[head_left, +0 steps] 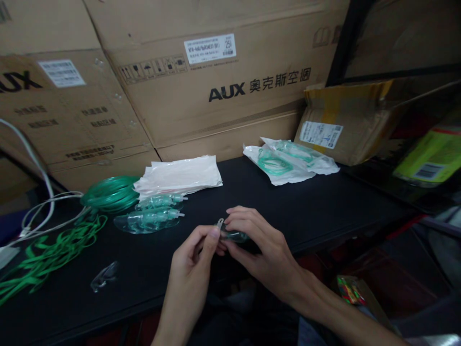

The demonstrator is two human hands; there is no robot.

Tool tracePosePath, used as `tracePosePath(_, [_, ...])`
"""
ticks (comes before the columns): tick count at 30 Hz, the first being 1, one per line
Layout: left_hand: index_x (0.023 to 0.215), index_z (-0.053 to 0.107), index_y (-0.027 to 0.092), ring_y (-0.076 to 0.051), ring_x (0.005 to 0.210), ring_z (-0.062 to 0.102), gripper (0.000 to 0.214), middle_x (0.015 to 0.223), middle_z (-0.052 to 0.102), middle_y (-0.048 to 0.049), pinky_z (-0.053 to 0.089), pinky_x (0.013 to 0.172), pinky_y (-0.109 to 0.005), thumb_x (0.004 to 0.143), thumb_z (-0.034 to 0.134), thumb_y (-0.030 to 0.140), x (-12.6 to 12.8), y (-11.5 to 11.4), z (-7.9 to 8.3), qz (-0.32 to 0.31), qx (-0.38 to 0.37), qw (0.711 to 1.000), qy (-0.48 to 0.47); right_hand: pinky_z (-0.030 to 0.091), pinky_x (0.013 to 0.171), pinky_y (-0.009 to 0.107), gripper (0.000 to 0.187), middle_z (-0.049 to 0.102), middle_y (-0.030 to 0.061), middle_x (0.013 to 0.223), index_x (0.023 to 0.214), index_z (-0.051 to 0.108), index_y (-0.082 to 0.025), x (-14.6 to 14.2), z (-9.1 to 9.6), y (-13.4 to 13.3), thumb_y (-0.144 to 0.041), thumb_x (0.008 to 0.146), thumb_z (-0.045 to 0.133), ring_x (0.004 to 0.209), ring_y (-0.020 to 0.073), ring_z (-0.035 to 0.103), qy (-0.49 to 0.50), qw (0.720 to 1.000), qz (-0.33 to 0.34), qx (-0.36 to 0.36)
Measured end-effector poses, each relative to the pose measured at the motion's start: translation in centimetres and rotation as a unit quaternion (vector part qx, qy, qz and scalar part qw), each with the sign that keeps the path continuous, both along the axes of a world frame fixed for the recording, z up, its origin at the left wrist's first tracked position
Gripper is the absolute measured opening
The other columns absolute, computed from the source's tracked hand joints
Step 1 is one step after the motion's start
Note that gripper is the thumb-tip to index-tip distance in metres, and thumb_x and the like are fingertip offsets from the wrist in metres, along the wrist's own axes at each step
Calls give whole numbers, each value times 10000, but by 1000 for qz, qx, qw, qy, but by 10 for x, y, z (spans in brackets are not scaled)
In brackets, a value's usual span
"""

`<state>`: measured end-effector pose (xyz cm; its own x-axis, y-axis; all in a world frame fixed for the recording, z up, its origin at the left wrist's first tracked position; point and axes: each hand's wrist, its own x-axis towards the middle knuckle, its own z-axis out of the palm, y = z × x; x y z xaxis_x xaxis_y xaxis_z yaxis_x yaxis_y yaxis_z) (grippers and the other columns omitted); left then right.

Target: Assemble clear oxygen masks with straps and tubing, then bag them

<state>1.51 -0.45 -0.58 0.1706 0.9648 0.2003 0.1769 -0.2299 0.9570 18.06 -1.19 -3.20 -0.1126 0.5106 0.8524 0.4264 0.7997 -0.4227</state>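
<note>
My left hand [198, 254] is closed, pinching a small pale strip with a hole near its tip [220, 222] between thumb and finger. Close beside it, my right hand [259, 245] curls around a transparent green oxygen mask [236, 235], mostly hidden by the fingers. Left of my hands, clear green masks [154, 218] lie stacked with their connectors pointing right. Behind those is a pile of white paper-backed pouches [182, 175]. A small heap of clear pieces [104, 276] sits nearer the front.
Coiled green tubing [110, 192] and tangled green elastic straps [61, 254] lie on the left of the black table [173, 259], near a white cable [50, 197]. Packed pouches with green tubing [288, 161] rest at the back. Large cartons [216, 115] stand behind, a smaller carton [342, 125] at right.
</note>
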Motion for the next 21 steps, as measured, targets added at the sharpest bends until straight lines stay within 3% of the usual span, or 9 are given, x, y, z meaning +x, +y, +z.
tracePosePath(2, [768, 665, 200, -138, 683, 588, 339, 705, 629, 20, 483, 646, -179, 950, 631, 484, -2, 1, -2, 16, 12, 1000, 5, 530, 1074, 360, 262, 724, 115, 1159, 1148, 631, -208, 2, 5, -3, -113, 918, 715, 1192, 232, 677, 14, 999, 27, -32])
tracePosePath(5, [783, 663, 208, -135, 693, 582, 340, 728, 626, 25, 476, 644, -170, 964, 627, 494, -9, 4, -4, 26, 35, 999, 16, 517, 1075, 348, 413, 691, 139, 1290, 1255, 630, -173, 5, 14, -7, -226, 879, 794, 1237, 237, 658, 64, 985, 66, -148])
tracePosePath(8, [757, 657, 210, -134, 712, 585, 354, 739, 627, 22, 481, 667, -162, 975, 622, 486, -17, 9, -3, 22, 73, 996, 35, 534, 1017, 359, 445, 720, 111, 1250, 1333, 628, -171, 7, 20, -7, -319, 928, 735, 1166, 230, 691, 145, 936, 116, -298])
tracePosePath(11, [780, 691, 211, -135, 736, 609, 332, 756, 653, 14, 498, 691, -157, 983, 618, 464, -22, 14, -1, -2, 101, 994, 44, 536, 916, 320, 324, 764, 54, 1078, 1206, 714, -189, 7, 22, -2, -337, 919, 740, 1029, 200, 711, 201, 873, 190, -403])
tracePosePath(15, [806, 740, 206, -141, 835, 674, 277, 860, 724, -8, 536, 769, -156, 929, 700, 450, -23, 21, -2, -9, 106, 994, 19, 501, 835, 256, 333, 729, -5, 967, 1100, 715, -197, 6, 23, 6, -304, 815, 848, 915, 142, 671, 268, 826, 237, -435])
tracePosePath(17, [903, 769, 208, -146, 854, 716, 275, 923, 767, -14, 566, 775, -163, 856, 780, 479, -20, 24, -3, 24, 61, 998, -21, 490, 825, 244, 365, 713, -16, 950, 1090, 688, -199, 5, 24, 8, -320, 797, 869, 900, 130, 656, 287, 815, 249, -438])
tracePosePath(19, [1013, 780, 205, -153, 823, 753, 412, 955, 800, -19, 600, 758, -179, 756, 860, 517, -17, 24, -4, 65, -6, 996, -66, 480, 817, 239, 388, 703, -23, 936, 1086, 662, -203, 5, 25, 9, -346, 796, 876, 895, 125, 648, 290, 812, 257, -436])
tracePosePath(21, [1000, 800, 183, -171, 805, 777, 520, 939, 820, -31, 630, 753, -201, 653, 916, 553, -14, 24, -4, 89, -58, 990, -95, 475, 820, 240, 395, 701, -25, 935, 1090, 637, -210, 4, 25, 8, -363, 809, 869, 899, 125, 646, 291, 814, 262, -429])
